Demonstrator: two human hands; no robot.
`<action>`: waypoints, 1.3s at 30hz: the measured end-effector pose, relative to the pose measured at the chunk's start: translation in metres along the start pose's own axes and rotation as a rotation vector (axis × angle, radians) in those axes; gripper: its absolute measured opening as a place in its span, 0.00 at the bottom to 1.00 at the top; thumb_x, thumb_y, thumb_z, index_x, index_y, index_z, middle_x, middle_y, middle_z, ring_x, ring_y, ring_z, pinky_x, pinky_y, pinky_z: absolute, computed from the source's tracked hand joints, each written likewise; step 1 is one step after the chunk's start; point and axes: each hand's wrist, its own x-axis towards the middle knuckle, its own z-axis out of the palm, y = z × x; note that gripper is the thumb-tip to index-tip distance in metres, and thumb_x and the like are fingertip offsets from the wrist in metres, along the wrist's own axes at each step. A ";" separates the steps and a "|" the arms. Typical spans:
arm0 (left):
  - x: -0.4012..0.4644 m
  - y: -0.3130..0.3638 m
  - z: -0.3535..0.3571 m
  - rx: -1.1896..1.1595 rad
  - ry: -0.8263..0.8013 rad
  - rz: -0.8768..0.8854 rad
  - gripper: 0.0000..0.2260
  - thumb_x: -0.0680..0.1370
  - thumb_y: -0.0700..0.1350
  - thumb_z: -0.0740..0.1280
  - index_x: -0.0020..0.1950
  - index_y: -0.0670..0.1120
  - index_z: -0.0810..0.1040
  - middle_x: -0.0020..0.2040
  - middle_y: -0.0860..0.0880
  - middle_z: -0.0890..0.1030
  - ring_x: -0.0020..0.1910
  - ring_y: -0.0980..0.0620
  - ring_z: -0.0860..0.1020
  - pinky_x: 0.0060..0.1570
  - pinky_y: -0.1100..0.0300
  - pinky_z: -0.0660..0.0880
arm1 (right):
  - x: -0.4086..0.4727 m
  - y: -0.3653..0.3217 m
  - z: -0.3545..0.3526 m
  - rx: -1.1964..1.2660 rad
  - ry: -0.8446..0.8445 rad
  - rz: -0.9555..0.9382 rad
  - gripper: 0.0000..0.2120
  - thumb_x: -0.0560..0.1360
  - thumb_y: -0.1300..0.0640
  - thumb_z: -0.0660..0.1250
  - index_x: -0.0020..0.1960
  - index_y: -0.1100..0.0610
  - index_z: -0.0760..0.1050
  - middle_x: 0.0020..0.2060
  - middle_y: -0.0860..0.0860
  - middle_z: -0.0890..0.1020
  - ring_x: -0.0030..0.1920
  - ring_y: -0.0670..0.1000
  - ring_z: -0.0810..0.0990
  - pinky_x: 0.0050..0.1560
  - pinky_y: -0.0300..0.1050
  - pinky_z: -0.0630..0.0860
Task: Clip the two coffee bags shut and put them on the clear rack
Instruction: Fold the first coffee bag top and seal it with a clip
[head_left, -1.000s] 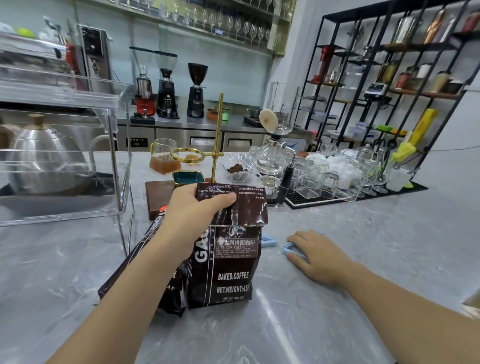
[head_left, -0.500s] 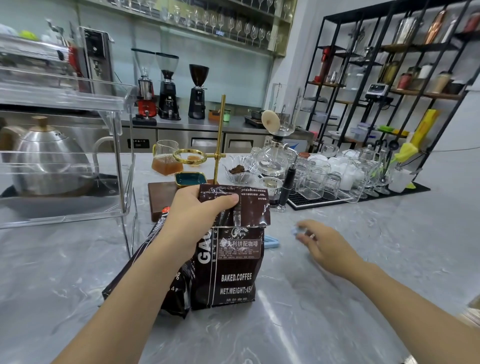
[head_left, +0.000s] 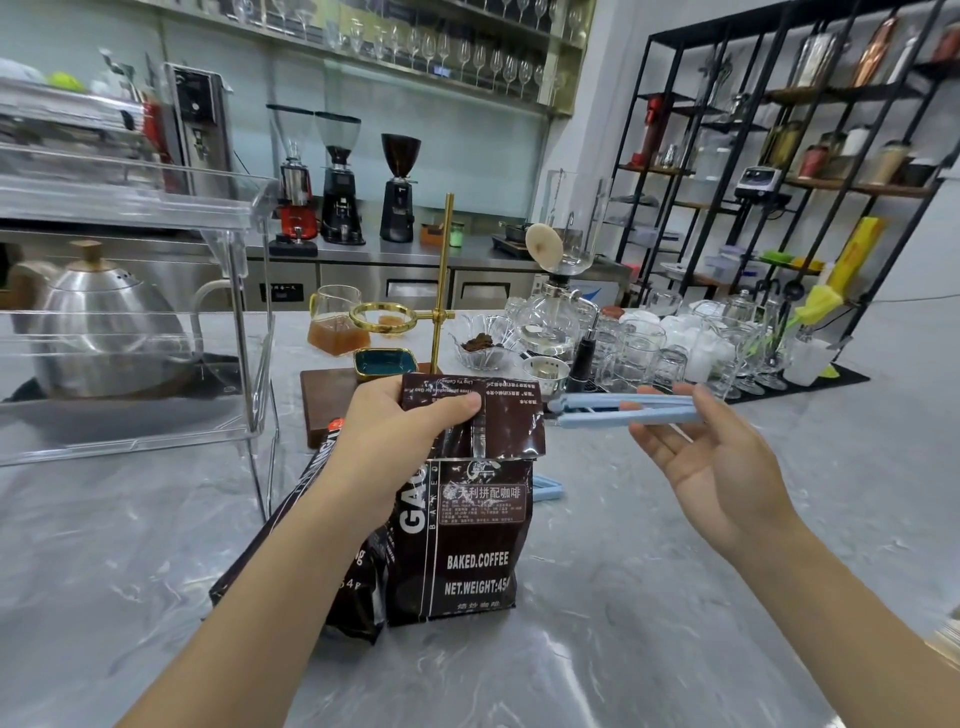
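We see our left hand (head_left: 395, 431) clenched on the folded-over top of the upright coffee bag (head_left: 467, 519), thumb pressed across the flap, the bag standing on the grey marbled counter (head_left: 623, 597). Our forearm covers the bag's left edge, so only part of its printed name can be read. A second coffee bag (head_left: 332, 587) leans behind and to the left of the first; the arm hides most of it, and we cannot tell whether its top is folded or open.

Our right hand (head_left: 711, 462) holds a long pale blue clip (head_left: 623, 408) raised above the counter, its far end close beside the folded flap, not touching as far as we can judge. The fingers lie loosely around the clip's near end, palm turned up. Its two bars look slightly parted, though the hinge end is hard to make out.

Another blue clip (head_left: 548, 488) lies on the counter just right of the upright bag, which hides most of it.

The clear rack (head_left: 249, 322) stands at left, cut off by the frame edge, with a steel kettle (head_left: 104, 322) visible through its walls.
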 end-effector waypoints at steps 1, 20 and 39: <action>0.000 0.000 0.000 0.003 -0.001 0.000 0.05 0.73 0.44 0.79 0.40 0.53 0.88 0.42 0.50 0.91 0.41 0.49 0.90 0.44 0.50 0.84 | -0.002 -0.001 0.004 0.033 -0.006 0.010 0.08 0.82 0.58 0.59 0.50 0.60 0.75 0.45 0.59 0.87 0.50 0.61 0.87 0.45 0.49 0.84; -0.007 0.003 -0.007 0.011 -0.207 0.034 0.13 0.63 0.54 0.81 0.45 0.52 0.88 0.45 0.46 0.91 0.43 0.45 0.90 0.36 0.58 0.85 | -0.028 0.015 0.043 0.252 -0.156 0.223 0.13 0.75 0.52 0.64 0.54 0.60 0.78 0.52 0.59 0.87 0.50 0.53 0.88 0.46 0.45 0.84; -0.008 0.007 -0.010 -0.038 -0.311 0.045 0.18 0.60 0.53 0.82 0.48 0.53 0.90 0.48 0.45 0.91 0.45 0.45 0.90 0.40 0.59 0.85 | -0.047 0.043 0.063 0.008 -0.183 0.175 0.21 0.74 0.48 0.64 0.60 0.60 0.79 0.55 0.59 0.85 0.48 0.52 0.85 0.49 0.44 0.83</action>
